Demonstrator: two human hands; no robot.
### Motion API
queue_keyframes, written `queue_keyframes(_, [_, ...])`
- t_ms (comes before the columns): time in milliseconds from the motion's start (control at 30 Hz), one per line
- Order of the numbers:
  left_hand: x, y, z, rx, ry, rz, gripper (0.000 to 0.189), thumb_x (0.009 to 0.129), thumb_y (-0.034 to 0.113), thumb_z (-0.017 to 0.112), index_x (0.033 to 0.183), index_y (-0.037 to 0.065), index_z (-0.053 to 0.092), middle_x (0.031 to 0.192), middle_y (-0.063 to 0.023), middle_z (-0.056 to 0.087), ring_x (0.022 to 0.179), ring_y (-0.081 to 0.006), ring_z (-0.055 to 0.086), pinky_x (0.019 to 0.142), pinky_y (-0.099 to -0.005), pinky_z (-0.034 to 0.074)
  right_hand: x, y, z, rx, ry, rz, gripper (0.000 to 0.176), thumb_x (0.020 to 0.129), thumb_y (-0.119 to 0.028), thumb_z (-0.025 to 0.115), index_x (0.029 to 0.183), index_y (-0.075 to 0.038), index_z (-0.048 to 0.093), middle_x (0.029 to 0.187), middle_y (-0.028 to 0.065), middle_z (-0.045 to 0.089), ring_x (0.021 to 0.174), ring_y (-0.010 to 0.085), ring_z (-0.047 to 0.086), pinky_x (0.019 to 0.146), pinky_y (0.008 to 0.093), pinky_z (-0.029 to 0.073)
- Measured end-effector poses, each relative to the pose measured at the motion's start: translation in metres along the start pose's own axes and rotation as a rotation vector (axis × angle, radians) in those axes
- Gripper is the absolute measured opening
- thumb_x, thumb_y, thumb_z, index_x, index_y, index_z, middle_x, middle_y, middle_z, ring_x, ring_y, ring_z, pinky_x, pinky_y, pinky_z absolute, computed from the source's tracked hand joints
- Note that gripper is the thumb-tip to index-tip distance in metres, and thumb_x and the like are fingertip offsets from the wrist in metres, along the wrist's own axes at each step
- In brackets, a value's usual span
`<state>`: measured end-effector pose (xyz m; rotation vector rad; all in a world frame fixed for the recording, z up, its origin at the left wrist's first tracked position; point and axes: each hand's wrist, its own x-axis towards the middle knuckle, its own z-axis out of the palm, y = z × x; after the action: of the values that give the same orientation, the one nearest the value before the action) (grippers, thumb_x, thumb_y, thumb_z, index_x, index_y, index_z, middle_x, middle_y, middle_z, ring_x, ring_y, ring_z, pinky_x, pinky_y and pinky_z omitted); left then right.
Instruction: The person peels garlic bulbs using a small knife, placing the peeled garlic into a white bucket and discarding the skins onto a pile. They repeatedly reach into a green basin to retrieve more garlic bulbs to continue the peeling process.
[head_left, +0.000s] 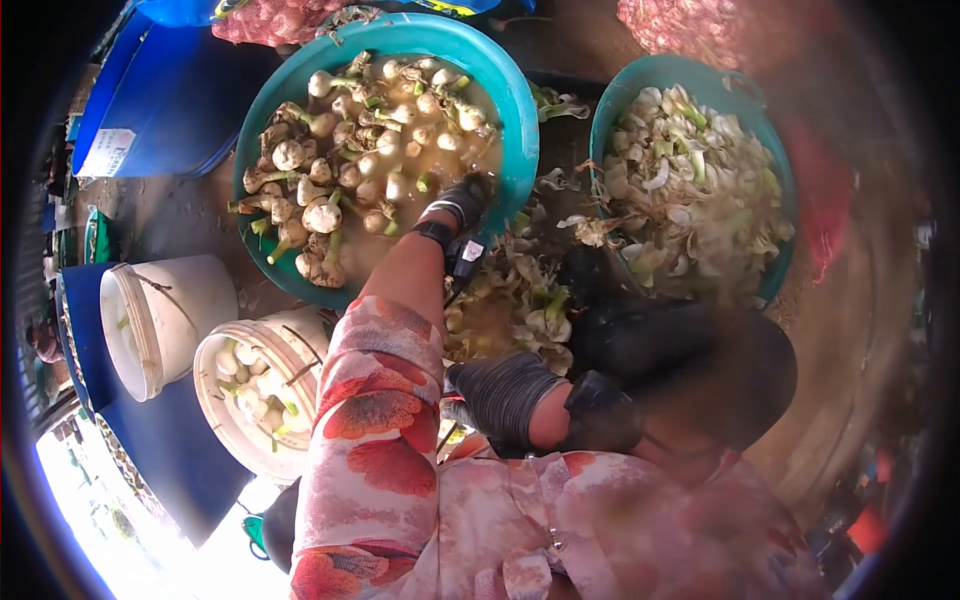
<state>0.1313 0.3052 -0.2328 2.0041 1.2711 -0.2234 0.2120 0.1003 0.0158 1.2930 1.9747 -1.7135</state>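
Note:
My left hand (460,203), in a dark glove, reaches into the near right side of a teal tub (517,120). Its fingers are mostly hidden at the murky water. Whitish onion-like bulbs (320,214) with cut stalks and roots crowd the tub's left and middle. Close to my lap is my right hand (507,398), in a grey striped glove, its fingers curled closed; I cannot tell what they hold. Just beyond it, a heap of pale peelings and leaves (530,300) lies on the ground between my arms.
A second green tub (780,180), full of peelings, stands at the right. Two white buckets (185,315) tilt at the left, the nearer one holding peeled white bulbs (262,400). Blue barrels (170,95) stand behind them. Net sacks of reddish bulbs (690,28) lie at the back.

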Motion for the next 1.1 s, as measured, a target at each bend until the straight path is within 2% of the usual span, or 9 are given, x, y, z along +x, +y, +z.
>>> queue_keyframes(133, [-0.022, -0.045, 0.02, -0.328, -0.056, -0.127, 0.039, 0.092, 0.01, 0.059, 0.131, 0.008, 0.051, 0.113, -0.0086, 0.063, 0.096, -0.016, 0.063, 0.085, -0.0298, 0.054, -0.004, 0.001, 0.003, 0.06, 0.081, -0.051, 0.035, 0.092, -0.036, 0.057, 0.101, -0.003, 0.064, 0.09, 0.0197, 0.068, 0.086, 0.0379, 0.066, 0.076, 0.0465, 0.051])
queue_keyframes(200, [-0.078, -0.027, -0.017, -1.407, -0.077, -0.141, 0.043, 0.093, 0.006, 0.057, 0.134, 0.006, 0.045, 0.11, -0.0111, 0.063, 0.092, -0.0176, 0.064, 0.08, -0.0308, 0.055, -0.003, -0.004, 0.0, 0.004, 0.177, -0.063, 0.036, 0.092, -0.039, 0.057, 0.097, -0.004, 0.063, 0.08, 0.0148, 0.068, 0.077, 0.0346, 0.068, 0.069, 0.0452, 0.052])
queue_keyframes(267, [-0.125, -0.011, -0.035, -1.444, 0.013, -0.201, 0.046, 0.094, 0.009, 0.058, 0.136, 0.005, 0.041, 0.112, -0.0115, 0.063, 0.095, -0.0204, 0.064, 0.081, -0.0334, 0.056, 0.0, -0.006, 0.008, -0.074, 0.337, -0.089, 0.038, 0.09, -0.042, 0.058, 0.094, -0.005, 0.063, 0.078, 0.0138, 0.067, 0.075, 0.0341, 0.067, 0.068, 0.0449, 0.052])
queue_keyframes(333, [-0.186, 0.018, -0.054, -1.141, 0.161, 0.051, 0.044, 0.095, 0.009, 0.058, 0.135, 0.004, 0.042, 0.116, -0.0106, 0.062, 0.099, -0.022, 0.064, 0.083, -0.0345, 0.055, -0.003, -0.012, -0.004, -0.091, 0.572, -0.054, 0.036, 0.088, -0.042, 0.062, 0.089, -0.006, 0.062, 0.079, 0.0153, 0.066, 0.076, 0.0345, 0.066, 0.067, 0.0453, 0.051])
queue_keyframes(400, [-0.221, 0.025, -0.047, -1.58, 0.147, -0.071, 0.043, 0.095, 0.011, 0.059, 0.134, 0.002, 0.045, 0.118, -0.0095, 0.061, 0.102, -0.0191, 0.062, 0.085, -0.0319, 0.053, -0.005, -0.012, -0.009, -0.001, 0.792, -0.089, 0.033, 0.087, -0.039, 0.066, 0.085, -0.007, 0.06, 0.081, 0.0169, 0.064, 0.077, 0.0361, 0.065, 0.066, 0.0456, 0.05])
queue_keyframes(533, [-0.286, 0.056, -0.032, -1.637, 0.339, 0.061, 0.044, 0.093, 0.018, 0.064, 0.133, 0.004, 0.05, 0.121, -0.007, 0.061, 0.107, -0.0197, 0.061, 0.088, -0.0366, 0.054, 0.009, -0.002, -0.003, 0.143, 1.086, -0.27, 0.024, 0.087, -0.031, 0.067, 0.094, -0.008, 0.065, 0.084, 0.0152, 0.065, 0.079, 0.0363, 0.064, 0.069, 0.045, 0.051])
queue_keyframes(767, [-0.347, 0.091, -0.016, -1.375, 0.617, 0.054, 0.044, 0.091, 0.013, 0.067, 0.13, 0.0, 0.052, 0.117, -0.0079, 0.062, 0.101, -0.0155, 0.061, 0.084, -0.0295, 0.056, -0.009, -0.02, 0.021, -0.259, 1.034, -0.28, 0.019, 0.084, -0.025, 0.066, 0.095, -0.009, 0.066, 0.089, 0.013, 0.065, 0.082, 0.0334, 0.065, 0.072, 0.0426, 0.052])
queue_keyframes(900, [-0.369, 0.092, -0.005, -1.358, 0.607, 0.039, 0.044, 0.091, 0.013, 0.067, 0.13, -0.001, 0.053, 0.113, -0.0064, 0.063, 0.095, -0.0119, 0.061, 0.082, -0.0263, 0.054, -0.023, -0.033, 0.04, -0.435, 1.02, -0.211, 0.022, 0.08, -0.027, 0.069, 0.093, -0.01, 0.066, 0.088, 0.013, 0.065, 0.081, 0.0341, 0.065, 0.07, 0.0433, 0.053])
queue_keyframes(1100, [-0.402, 0.101, 0.0, -1.424, 0.54, 0.154, 0.047, 0.091, 0.016, 0.067, 0.134, 0.003, 0.052, 0.117, -0.0059, 0.062, 0.099, -0.0144, 0.061, 0.086, -0.0296, 0.052, -0.035, -0.029, 0.05, -0.122, 0.943, -0.249, 0.018, 0.081, -0.022, 0.066, 0.089, -0.006, 0.065, 0.082, 0.0162, 0.066, 0.078, 0.0349, 0.065, 0.07, 0.0418, 0.052])
